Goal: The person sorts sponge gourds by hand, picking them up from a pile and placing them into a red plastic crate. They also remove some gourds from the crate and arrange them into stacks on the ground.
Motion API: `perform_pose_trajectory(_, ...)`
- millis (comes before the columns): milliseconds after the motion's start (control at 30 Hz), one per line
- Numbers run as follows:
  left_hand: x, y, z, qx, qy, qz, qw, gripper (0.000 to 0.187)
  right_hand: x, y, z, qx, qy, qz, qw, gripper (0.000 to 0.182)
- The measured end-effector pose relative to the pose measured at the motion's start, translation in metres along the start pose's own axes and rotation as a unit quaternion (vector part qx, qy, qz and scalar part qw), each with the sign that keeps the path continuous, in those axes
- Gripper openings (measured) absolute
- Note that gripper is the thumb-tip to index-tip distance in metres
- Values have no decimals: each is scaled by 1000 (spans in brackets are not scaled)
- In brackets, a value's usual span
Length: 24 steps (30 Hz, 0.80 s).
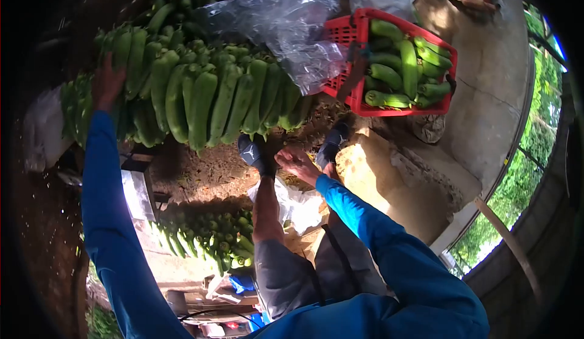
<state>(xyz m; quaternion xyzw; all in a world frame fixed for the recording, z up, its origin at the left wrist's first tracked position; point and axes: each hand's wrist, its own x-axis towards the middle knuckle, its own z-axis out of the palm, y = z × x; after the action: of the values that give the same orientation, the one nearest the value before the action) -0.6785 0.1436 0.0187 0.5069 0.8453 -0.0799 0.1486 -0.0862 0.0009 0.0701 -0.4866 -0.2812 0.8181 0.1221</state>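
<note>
A thick row of long green gourds [202,104], possibly luffas, lies stacked side by side across the upper left. At its left end my left hand [108,82] rests against the gourds, fingers stretched upward along them; their tips are partly in shade. My right hand [297,161] hangs in front of my body, above the ground between my shoes. Its fingers are curled in, and nothing shows in them. A red plastic crate [398,112] to the upper right holds several more green gourds [409,68].
Clear plastic sheeting [289,19] covers part of the row beside the crate. Below lies another heap of green gourds [222,238], near a white plastic bag [295,202]. A concrete ledge [493,89] runs along the right. A wooden pole [510,244] slants there.
</note>
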Motion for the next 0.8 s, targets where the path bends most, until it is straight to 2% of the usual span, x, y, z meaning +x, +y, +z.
perform_pose_trajectory(33,5,-4,17,14,23,14,1000,81,-2,16,-7,61,29,5,998,27)
perform_pose_trajectory(100,15,-33,53,32,46,34,998,83,-12,28,-16,119,25,15,992,24)
perform_pose_trajectory(133,19,-40,60,-22,41,39,998,79,-16,27,-25,125,32,9,992,24)
perform_pose_trajectory(167,16,-36,55,-47,38,47,997,78,-21,26,-37,140,-15,23,990,23)
perform_pose_trajectory(200,13,-32,50,-72,35,54,995,76,-30,15,-36,105,25,63,992,20)
perform_pose_trajectory(233,0,-17,32,-49,70,84,993,70,-39,4,-35,73,63,105,990,17)
perform_pose_trajectory(267,-13,3,14,-27,106,113,988,63,-40,3,-44,79,67,98,990,17)
perform_pose_trajectory(333,-50,58,-24,-43,127,141,981,56,-39,25,-74,-143,133,-51,979,27)
perform_pose_trajectory(367,-71,91,-41,-62,150,161,974,49,-30,53,-99,-164,123,-126,971,22)
perform_pose_trajectory(433,-122,156,-65,-61,146,228,961,40,-56,-13,-104,-168,206,-99,959,16)
perform_pose_trajectory(467,-140,186,-69,-112,113,240,958,36,-65,-59,-107,-305,220,-85,923,18)
perform_pose_trajectory(533,-176,239,-59,-194,63,267,942,31,-76,-116,-123,-298,258,-78,916,21)
perform_pose_trajectory(600,-207,297,-53,-225,37,318,920,27,-73,-139,-164,-443,287,-221,820,28)
perform_pose_trajectory(667,-231,360,-53,-301,-10,356,885,27,-73,-174,-201,-577,302,-261,712,36)
perform_pose_trajectory(700,-239,391,-54,-314,-14,382,869,27,-71,-186,-220,-575,301,-261,714,36)
perform_pose_trajectory(767,-250,452,-52,-331,-13,404,853,25,-64,-200,-257,-707,282,-275,587,43)
perform_pose_trajectory(800,-250,481,-51,-331,-14,424,843,29,-60,-200,-275,-703,280,-276,592,43)
